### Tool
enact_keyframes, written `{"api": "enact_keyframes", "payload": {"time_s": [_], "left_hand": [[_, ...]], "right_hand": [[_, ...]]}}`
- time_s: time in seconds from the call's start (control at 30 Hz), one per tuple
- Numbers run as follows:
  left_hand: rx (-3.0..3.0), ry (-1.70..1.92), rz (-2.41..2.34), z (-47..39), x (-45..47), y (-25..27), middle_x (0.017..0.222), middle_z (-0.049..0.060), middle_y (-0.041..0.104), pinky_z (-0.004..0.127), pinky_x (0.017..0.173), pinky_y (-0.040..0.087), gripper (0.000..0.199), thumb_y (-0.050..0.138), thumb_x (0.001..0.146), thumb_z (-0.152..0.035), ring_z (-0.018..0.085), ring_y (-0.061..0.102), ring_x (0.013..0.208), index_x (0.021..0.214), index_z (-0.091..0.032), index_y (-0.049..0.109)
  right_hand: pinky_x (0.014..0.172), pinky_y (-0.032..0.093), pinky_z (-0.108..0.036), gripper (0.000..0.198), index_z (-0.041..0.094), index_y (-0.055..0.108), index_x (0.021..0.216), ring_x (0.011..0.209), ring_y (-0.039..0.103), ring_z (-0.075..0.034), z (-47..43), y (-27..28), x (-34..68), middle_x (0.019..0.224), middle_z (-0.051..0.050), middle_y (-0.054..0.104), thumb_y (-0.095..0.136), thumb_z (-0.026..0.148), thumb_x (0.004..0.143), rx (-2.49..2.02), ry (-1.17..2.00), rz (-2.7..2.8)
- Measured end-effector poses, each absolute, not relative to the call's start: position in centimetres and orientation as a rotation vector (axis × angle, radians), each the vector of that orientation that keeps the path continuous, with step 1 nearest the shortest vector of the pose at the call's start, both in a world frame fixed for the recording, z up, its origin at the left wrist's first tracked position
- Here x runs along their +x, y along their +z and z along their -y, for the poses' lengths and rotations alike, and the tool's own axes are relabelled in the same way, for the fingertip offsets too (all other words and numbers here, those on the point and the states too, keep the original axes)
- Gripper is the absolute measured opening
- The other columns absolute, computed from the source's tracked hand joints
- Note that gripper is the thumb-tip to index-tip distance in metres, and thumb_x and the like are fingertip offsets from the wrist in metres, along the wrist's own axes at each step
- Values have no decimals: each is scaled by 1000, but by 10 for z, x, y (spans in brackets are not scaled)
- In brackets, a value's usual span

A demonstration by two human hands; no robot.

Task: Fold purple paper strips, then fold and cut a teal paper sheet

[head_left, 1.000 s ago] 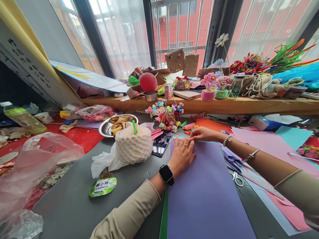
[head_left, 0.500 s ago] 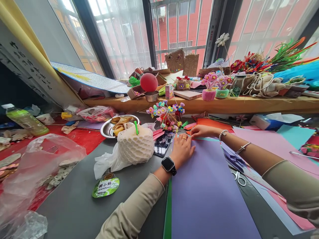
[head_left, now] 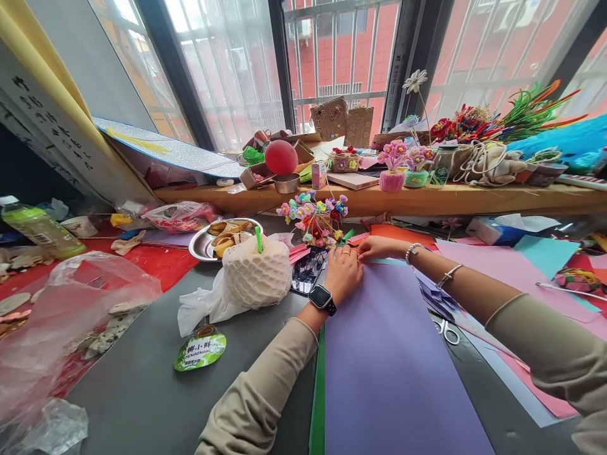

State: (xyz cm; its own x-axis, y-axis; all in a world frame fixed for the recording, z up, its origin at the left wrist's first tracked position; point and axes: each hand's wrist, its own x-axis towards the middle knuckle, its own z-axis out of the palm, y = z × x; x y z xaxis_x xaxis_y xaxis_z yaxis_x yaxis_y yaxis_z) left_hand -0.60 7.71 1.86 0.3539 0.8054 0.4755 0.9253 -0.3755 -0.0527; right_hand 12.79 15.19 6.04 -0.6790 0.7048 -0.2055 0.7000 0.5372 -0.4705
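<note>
A large purple sheet of paper [head_left: 389, 366] lies lengthwise before me, with a green sheet [head_left: 317, 392] showing along its left side. My left hand [head_left: 343, 273], a black watch on its wrist, has its bent fingers closed over the far left corner of the purple sheet. Close beside it, my right hand [head_left: 378, 248] pinches at the far edge of the same sheet; its fingertips are partly hidden. A light blue strip of paper [head_left: 389, 261] shows along that edge, under my right wrist.
Left of my hands stand a netted coconut [head_left: 258, 275] with a green straw, a phone [head_left: 307, 270] and a metal plate [head_left: 202, 246]. Handmade flowers [head_left: 315, 215] stand just beyond. Scissors [head_left: 446, 331] and coloured papers [head_left: 502, 272] lie to the right.
The view has shifted slightly. Both hands stay at the far edge of the purple sheet, with my right hand a little closer to my left and the left fingers more bent.
</note>
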Motion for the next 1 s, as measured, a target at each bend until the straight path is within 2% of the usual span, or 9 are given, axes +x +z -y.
{"api": "enact_keyframes", "payload": {"time_s": [0.23, 0.43, 0.67, 1.0], "left_hand": [[-2298, -535, 1513, -78, -5, 16, 103, 12, 49, 38, 88, 27, 30, 41, 76, -33, 23, 41, 97, 95, -10, 47], [-2278, -580, 1548, -77, -7, 22, 96, 10, 50, 36, 78, 32, 26, 42, 75, -35, 22, 43, 90, 88, -14, 48], [-2287, -552, 1575, -81, -8, 21, 91, 10, 51, 36, 73, 32, 25, 41, 76, -35, 23, 43, 86, 87, -14, 49], [-2311, -583, 1525, -88, 1, 26, 92, 11, 52, 36, 70, 33, 27, 32, 81, -33, 23, 44, 88, 81, -14, 51]], "right_hand": [[51, 31, -21, 25, 13, 62, 70, 55, 41, -10, -163, 69, 125, 58, 1, 52, 47, 33, 66, -1319, 731, 2783], [54, 34, -20, 25, 12, 65, 79, 63, 49, -13, -189, 77, 115, 69, -3, 61, 52, 28, 65, -1363, 463, 2847], [55, 36, -20, 25, 15, 66, 83, 68, 54, -15, -195, 75, 110, 77, -4, 64, 52, 27, 67, -1359, 363, 2912], [55, 36, -19, 21, 15, 66, 82, 68, 56, -14, -190, 81, 111, 77, -5, 66, 53, 24, 68, -1355, 225, 2910]]}}
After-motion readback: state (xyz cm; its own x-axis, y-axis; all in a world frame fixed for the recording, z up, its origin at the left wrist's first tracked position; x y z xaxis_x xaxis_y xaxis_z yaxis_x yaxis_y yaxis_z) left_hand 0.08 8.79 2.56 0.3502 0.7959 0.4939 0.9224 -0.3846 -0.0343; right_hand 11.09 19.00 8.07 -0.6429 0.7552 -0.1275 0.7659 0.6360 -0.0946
